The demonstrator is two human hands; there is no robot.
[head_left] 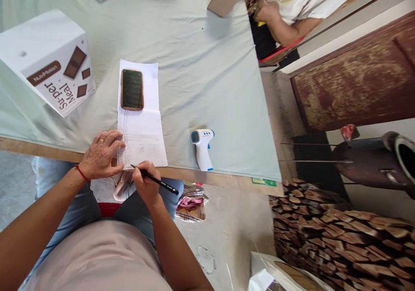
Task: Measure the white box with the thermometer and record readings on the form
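Slim black pen [162,183] at six o'clock on creased paper [145,129]

The right hand [147,183] had the pen pinched in its grip; the left hand [102,155], grip loosely open, lay at eight. Toward eleven sat a glossy phone [132,89], at four a pistol-shaped plastic thermometer [203,149] on wrinkled cloth [223,105].

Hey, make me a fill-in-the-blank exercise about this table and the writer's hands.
The right hand holds a ____ pen.
The left hand wears a gold-coloured ____.
In the picture, the infrared thermometer lies to the ____ of the paper.
The white box reads Su-per ____.
Missing words: black; ring; right; Meal.
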